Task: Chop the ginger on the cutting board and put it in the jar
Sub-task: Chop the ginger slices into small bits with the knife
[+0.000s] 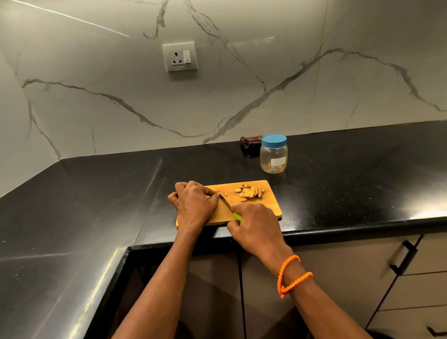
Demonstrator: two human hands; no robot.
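**Ginger under the knife on the board, jar closed behind**

The uncut piece of ginger (208,196) lies at the left end of the wooden cutting board (272,208), almost wholly covered by the left hand (194,204), whose curled fingers pinch it down against the wood; only a sliver of yellow shows under the fingertips. Right beside those fingertips the knife blade (225,202) comes down slantwise, its tip at the ginger and its edge running back toward the person. The right hand (255,227) is clenched round the bright green knife handle (236,216), which peeks out just above the knuckles at the board's near edge.

Beyond the blade, to the right of the held piece, a loose heap of cut ginger slices (248,192) sits on the far right part of the board, with a few small bits (224,193) lying between the heap and the knife tip.

Farther from the grip, behind the board's right corner, stands the clear plastic jar (273,157) on the black countertop (91,194), upright, with its blue lid (274,141) on and a pale label on its side. Just behind the jar, at the foot of the marble wall, lies a crumpled dark checked cloth (250,141).

A string of orange beads (289,276) circles the right wrist. High on the wall is a white socket with switch (179,56). Below the counter edge are cabinet drawers with black handles (403,258).
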